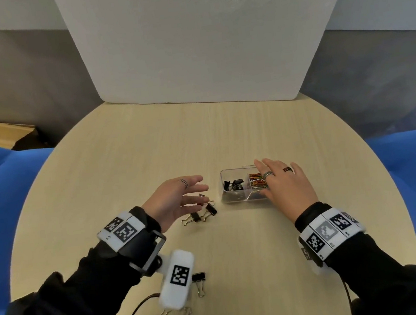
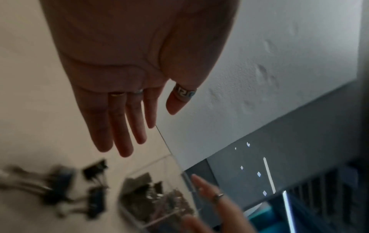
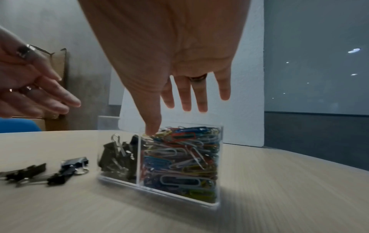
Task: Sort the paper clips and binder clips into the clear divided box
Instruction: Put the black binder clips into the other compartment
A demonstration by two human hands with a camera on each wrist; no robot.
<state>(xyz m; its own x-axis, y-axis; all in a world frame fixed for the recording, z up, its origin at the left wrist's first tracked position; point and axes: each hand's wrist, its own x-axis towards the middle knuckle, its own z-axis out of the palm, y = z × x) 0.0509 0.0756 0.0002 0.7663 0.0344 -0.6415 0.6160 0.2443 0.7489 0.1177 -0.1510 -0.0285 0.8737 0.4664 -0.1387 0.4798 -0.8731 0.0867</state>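
Both my hands are spread, holding nothing: right hand steadies the box, paper clips fill its right cell. Left hand hovers over loose binder clips on the worktop. Pinch clip body, drop left cell.

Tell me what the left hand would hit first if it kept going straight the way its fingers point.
Likely the clear divided box: the left hand is open, fingers aimed rightward at its binder-clip side. Loose binder clips lie just below the fingertips, so a lower path could brush them first; depth is unclear.
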